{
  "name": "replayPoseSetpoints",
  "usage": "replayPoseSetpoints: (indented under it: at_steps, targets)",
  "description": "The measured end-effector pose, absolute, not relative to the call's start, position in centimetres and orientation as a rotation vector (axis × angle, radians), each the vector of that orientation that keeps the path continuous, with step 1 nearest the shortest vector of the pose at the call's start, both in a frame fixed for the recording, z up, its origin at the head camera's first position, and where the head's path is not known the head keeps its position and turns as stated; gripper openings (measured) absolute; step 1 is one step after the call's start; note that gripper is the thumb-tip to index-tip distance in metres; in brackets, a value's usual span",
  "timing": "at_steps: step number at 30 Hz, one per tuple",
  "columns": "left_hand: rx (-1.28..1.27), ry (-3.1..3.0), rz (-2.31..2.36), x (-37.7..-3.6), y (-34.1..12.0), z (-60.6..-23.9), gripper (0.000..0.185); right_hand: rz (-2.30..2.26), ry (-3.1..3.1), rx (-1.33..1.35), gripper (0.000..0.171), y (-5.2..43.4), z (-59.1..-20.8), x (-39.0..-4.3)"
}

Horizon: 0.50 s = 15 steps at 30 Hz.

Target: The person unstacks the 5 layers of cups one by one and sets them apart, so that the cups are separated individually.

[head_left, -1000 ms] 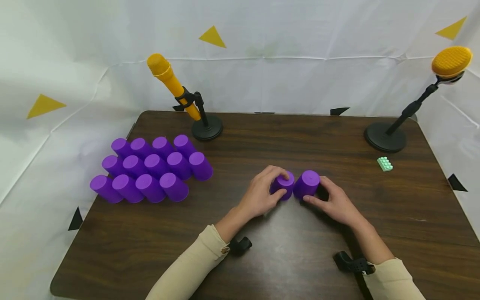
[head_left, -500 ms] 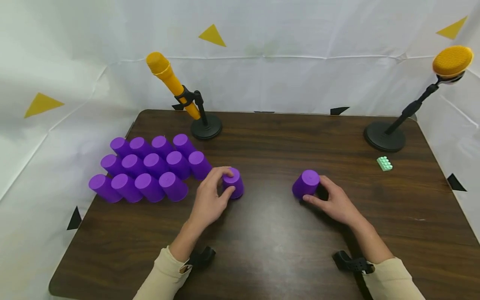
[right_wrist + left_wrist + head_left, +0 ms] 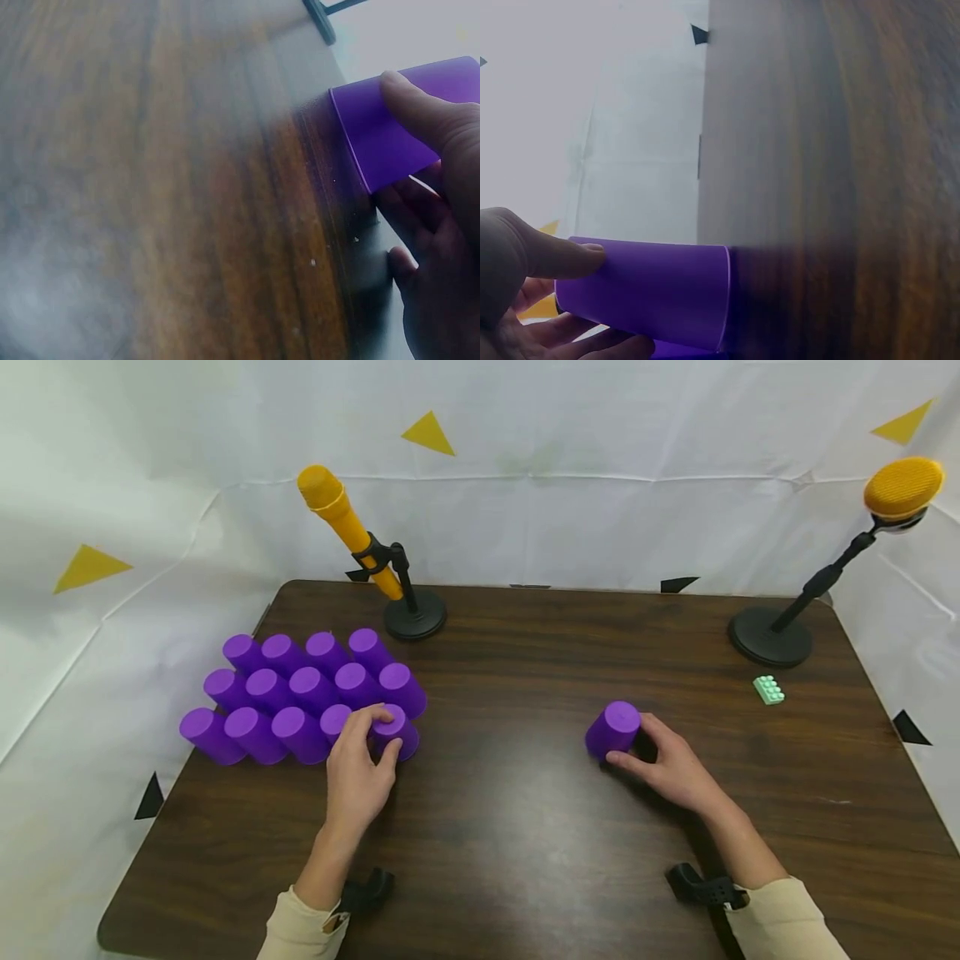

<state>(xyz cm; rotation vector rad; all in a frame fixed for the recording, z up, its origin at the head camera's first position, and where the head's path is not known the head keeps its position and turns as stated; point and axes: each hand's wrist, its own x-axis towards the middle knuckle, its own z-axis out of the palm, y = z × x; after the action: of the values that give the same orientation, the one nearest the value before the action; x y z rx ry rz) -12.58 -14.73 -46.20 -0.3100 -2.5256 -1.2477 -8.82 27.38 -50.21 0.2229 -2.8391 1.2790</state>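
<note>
The left hand [image 3: 358, 777] grips an upturned cup [image 3: 395, 732] at its twelve o'clock, beside the cluster of cups [image 3: 300, 693]. The right hand [image 3: 675, 768] holds another cup [image 3: 613, 729] at ten o'clock.

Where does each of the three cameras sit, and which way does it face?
Head: above the table, looking forward and down; shows both forearms, left hand gripping a purple cup beside the cup group, right hand on a lone cup.
Left wrist: low by the tabletop, facing the same purple cup; thumb and fingers show.
Right wrist: low by the tabletop, facing the lone cup; fingers show.
Shared: each wrist view repeats one cup from the head view.
</note>
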Motion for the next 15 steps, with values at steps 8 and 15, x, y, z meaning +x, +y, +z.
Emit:
replayPoseSetpoints:
  at_steps: [8, 15]
  targets:
    - [-0.232, -2.548, -1.208, -12.66, -15.08, -46.53, 0.033, 1.279, -2.835, 0.229, 0.057, 27.32, -50.11, -8.74]
    - [-0.210, -2.549, -1.202, -12.65, -15.16, -46.66, 0.032, 1.277, -2.832, 0.234, 0.055, 27.30, -50.14, -8.84]
